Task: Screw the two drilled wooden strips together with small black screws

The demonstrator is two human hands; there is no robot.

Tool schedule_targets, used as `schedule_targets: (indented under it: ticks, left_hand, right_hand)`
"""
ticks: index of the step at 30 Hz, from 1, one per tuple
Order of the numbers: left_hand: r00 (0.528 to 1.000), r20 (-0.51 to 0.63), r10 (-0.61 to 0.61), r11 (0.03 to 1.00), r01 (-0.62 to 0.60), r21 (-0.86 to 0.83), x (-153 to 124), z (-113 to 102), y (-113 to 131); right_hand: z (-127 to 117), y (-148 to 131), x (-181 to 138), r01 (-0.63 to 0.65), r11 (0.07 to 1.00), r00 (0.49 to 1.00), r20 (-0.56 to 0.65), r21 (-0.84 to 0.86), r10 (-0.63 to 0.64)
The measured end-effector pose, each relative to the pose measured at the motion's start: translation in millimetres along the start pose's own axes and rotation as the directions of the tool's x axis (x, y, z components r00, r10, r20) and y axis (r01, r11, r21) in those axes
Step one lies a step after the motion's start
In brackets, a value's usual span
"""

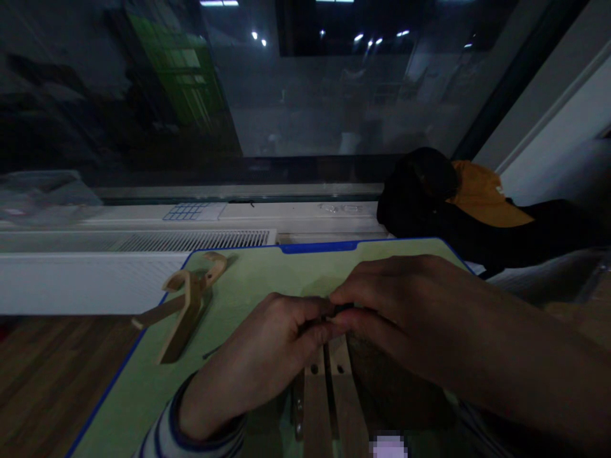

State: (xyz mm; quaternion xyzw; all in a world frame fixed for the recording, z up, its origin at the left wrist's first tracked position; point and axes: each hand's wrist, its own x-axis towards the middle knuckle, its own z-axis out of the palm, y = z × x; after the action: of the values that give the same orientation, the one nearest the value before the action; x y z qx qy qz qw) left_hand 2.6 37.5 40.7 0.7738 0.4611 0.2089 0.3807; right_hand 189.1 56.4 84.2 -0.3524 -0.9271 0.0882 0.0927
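My left hand (272, 350) and my right hand (405, 305) meet over the middle of the table. Their thumbs and fingers are pinched together around a small dark piece (344, 308), mostly hidden by the fingertips, so its kind does not show. Right below the fingers lie two pale wooden strips (316, 407) side by side, each with a dark hole near its far end. A dark metal-looking part (298, 407) shows along the left strip. Left of my hands stands a wooden piece with curved hook-like arms (186, 312).
The light green tabletop (252, 267) has a blue edge. Beyond it are a white radiator (95, 273) and a windowsill (296, 213). A clear plastic container (48, 194) sits at the far left. An orange-and-black cap (487, 194) rests on dark fabric (429, 216) at the right.
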Motion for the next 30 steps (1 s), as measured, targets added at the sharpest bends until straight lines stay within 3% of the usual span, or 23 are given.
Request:
schedule_targets:
  ticks: [5,9,15,25,30]
  left_hand:
    - [0.995,-0.102,-0.008,0.989,0.023,0.147,0.6,1.6,-1.3]
    - [0.994,-0.107,0.011,0.976,0.013,0.217,1.0,3.5,-1.9]
    - [0.997,-0.071,0.033,0.987,-0.022,0.157,2.4,3.6,-2.1]
    - [0.998,0.003,0.061,0.988,-0.061,0.141,2.2,6.7,0.9]
    - [0.999,-0.035,0.041,0.983,-0.034,0.179,2.3,5.8,0.7]
  right_hand:
    - [0.9,-3.2,1.3,0.016,1.0,0.999,-0.032,0.006,-0.016]
    - [-0.9,-6.2,0.9,0.023,1.0,1.0,-0.021,0.012,-0.023]
    - [-4.5,-7.2,-3.1,0.039,0.998,0.999,0.007,0.054,-0.039]
    - [1.7,-0.2,-1.8,0.017,1.0,1.0,0.0,-0.021,-0.017]
    - [0.5,-2.7,-4.8,0.014,1.0,1.0,-0.02,-0.028,-0.014]
